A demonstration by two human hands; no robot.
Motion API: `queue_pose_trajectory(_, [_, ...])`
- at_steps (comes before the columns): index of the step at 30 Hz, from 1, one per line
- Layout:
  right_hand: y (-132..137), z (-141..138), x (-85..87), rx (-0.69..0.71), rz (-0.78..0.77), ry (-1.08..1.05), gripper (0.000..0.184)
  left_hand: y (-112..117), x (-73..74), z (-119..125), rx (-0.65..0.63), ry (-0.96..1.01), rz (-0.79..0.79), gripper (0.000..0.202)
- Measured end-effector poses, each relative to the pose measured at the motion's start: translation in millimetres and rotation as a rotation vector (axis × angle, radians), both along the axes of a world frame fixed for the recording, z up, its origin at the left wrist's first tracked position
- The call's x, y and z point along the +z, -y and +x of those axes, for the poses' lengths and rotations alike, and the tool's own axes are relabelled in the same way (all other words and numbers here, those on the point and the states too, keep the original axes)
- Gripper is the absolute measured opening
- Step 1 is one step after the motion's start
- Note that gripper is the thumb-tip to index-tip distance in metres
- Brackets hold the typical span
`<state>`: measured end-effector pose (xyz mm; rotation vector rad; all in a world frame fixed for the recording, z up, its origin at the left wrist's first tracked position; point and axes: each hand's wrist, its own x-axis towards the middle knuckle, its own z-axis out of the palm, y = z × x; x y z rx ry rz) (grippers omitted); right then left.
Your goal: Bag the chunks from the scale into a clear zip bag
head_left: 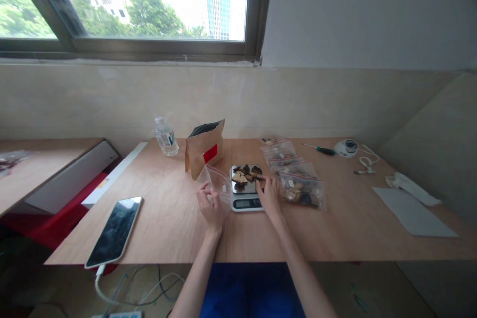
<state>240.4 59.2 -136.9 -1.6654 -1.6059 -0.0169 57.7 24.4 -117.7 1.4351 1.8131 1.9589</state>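
My left hand (209,204) is closed on a clear zip bag (219,183), pinching it just left of a small kitchen scale (247,203). On the scale's plate lies a loose pile of dried slices (244,175), dark brown and tan, perhaps mushroom. The fingers of my right hand (269,194) reach over the plate's right edge, closed around a dark slice at the side of the pile. An open brown paper pouch (204,151) with a red label stands behind the bag. Right of my right hand, several filled zip bags (301,191) lie in an overlapping row.
A water bottle (166,138) stands at the back left. The phone (115,231), with a cable plugged in, lies near the front left edge. At the right are a screwdriver (325,150), a white dome camera (346,148) with its cable, and a grey sheet (413,213).
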Motion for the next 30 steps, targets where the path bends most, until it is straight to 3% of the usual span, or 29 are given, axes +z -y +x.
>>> queue_pose_trajectory(3, [0,4,-0.6,0.076,0.014,-0.079,0.032,-2,-2.4,3,-0.049,0.034,-0.022,0.010])
queue_pose_trajectory(7, [0,8,3.7,0.051,0.019,-0.082,0.030,-3,-5.3,5,-0.064,0.033,-0.040,0.010])
queue_pose_trajectory(19, [3,8,32.3,0.120,0.001,-0.379,0.029,-1,-6.4,4,-0.075,0.019,-0.050,0.011])
queue_pose_trajectory(22, [12,-10,50.0,0.186,-0.025,-0.618,0.031,-1,-5.8,4,-0.085,-0.004,-0.030,0.011])
queue_pose_trajectory(26, [19,-58,76.8,0.477,-0.233,-1.005,0.029,1,-5.3,4,-0.091,-0.013,-0.040,0.012])
queue_pose_trajectory(30, [20,-99,89.9,0.564,-0.301,-0.870,0.019,4,-6.6,4,-0.105,0.007,-0.039,0.017])
